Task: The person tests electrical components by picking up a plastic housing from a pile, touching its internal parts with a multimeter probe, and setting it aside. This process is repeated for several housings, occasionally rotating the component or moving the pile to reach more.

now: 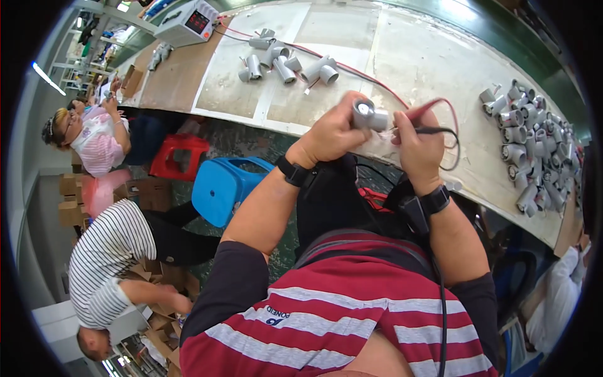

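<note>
A person at a workbench [465,69] looks down at their two bare hands, both raised over its near edge. The left hand [333,133] grasps a grey pipe-like part [378,119], thumb and fingers closed around its left side. The part sits at the middle of the near edge, held up in front of the person. It is made of two short round sections set at an angle: one shows its round end upward, toward the viewer, and is foreshortened; the other points right, toward the right hand [419,151], its long axis lying roughly left to right and dipping slightly nearer on the right.

The right hand's fingers are bent around a red probe [419,112] and a black probe [432,130], pinching them with their front ends aimed left at the part's right end. Whether a tip touches it, I cannot tell.

Red and black leads [352,70] cross the bench from a white box [187,25] with a lit display at the far left. Similar grey parts lie loosely at the far left [281,61], pointing various ways, and in a dense heap [541,147] at the right.
</note>
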Motion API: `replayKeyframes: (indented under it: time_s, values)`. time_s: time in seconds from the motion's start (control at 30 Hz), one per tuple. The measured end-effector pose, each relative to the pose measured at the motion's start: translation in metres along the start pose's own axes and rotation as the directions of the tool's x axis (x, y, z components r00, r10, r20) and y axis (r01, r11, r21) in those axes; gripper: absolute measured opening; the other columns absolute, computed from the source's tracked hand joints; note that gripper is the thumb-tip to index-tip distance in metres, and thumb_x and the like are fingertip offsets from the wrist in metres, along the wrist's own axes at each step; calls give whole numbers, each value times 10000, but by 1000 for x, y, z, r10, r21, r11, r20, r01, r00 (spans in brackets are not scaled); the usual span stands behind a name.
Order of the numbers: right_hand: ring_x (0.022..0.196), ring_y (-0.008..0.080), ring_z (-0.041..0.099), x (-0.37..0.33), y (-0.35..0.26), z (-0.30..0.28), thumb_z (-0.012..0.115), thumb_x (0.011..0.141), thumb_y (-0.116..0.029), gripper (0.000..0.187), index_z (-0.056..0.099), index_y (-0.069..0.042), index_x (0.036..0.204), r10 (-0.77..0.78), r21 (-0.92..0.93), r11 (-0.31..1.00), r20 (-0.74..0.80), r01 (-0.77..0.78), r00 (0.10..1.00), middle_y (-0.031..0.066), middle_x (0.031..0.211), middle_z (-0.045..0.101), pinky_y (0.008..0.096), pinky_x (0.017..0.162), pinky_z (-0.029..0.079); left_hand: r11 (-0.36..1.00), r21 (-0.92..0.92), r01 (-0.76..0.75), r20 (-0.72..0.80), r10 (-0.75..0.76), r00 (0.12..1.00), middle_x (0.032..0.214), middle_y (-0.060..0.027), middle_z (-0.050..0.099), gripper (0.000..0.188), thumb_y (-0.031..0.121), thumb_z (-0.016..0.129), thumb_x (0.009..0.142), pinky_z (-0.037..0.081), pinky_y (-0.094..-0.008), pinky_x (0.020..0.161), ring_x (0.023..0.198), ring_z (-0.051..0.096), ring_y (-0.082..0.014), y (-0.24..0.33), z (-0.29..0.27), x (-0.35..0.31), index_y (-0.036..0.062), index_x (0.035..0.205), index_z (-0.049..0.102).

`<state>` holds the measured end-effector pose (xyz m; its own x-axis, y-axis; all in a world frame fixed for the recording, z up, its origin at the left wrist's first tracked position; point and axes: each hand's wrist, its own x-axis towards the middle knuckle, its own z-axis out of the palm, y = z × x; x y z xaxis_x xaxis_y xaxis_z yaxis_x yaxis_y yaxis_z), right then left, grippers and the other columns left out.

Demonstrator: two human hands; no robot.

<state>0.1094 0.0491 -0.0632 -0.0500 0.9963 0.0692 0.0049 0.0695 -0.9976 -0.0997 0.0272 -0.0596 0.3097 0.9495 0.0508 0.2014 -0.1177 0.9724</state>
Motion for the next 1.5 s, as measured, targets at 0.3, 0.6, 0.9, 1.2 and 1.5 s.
replayKeyframes:
  time_s: [0.3, 0.6, 0.9, 1.2, 1.5]
  values:
    - [656, 136, 656, -2, -1, -22, 677, 1015, -97, 94, 627, -19, 1033, 81, 342, 935, 43, -91, 996, 98, 860, 709, 269, 546, 547, 239, 971, 29, -133, 431, 892, 1465, -189, 539, 547, 261, 743, 911, 348, -517, 1158, 1367, 500, -381, 11, -46, 31, 33, 1355, 517]
    - [690, 296, 648, 6, 1, -8, 749, 926, -143, 160, 648, -20, 910, -400, -23, 915, 64, 402, 914, 143, 772, 647, 405, 631, 506, 270, 963, -20, -75, 339, 938, 1491, -225, 528, 515, 230, 664, 1010, 339, -475, 1206, 1402, 465, -422, -41, -217, 3, -9, 1446, 529]
    - [729, 398, 620, 15, 13, -49, 728, 829, -77, 123, 608, -56, 844, -501, -98, 805, 417, 586, 758, 171, 758, 588, 483, 663, 495, 537, 835, -121, 102, 64, 993, 1464, -224, 562, 539, 190, 712, 972, 420, -433, 1134, 1347, 534, -388, 56, -83, 157, 32, 1456, 533]
    - [650, 395, 669, 6, 10, -18, 695, 700, -171, 141, 648, -51, 640, -569, -219, 699, 407, 681, 714, 174, 655, 643, 476, 615, 533, 696, 526, -489, 631, 67, 773, 1299, -190, 608, 438, 77, 745, 893, 497, -433, 1015, 1176, 607, -405, 111, 132, 266, 5, 1297, 591]
    - [688, 401, 670, 5, 15, -39, 700, 708, -171, 136, 654, -44, 692, -460, -260, 758, 437, 598, 773, 169, 681, 637, 483, 628, 536, 583, 668, -463, 529, 66, 846, 1250, -215, 587, 547, -11, 697, 880, 483, -440, 993, 1159, 582, -428, 74, 171, 272, 64, 1398, 538]
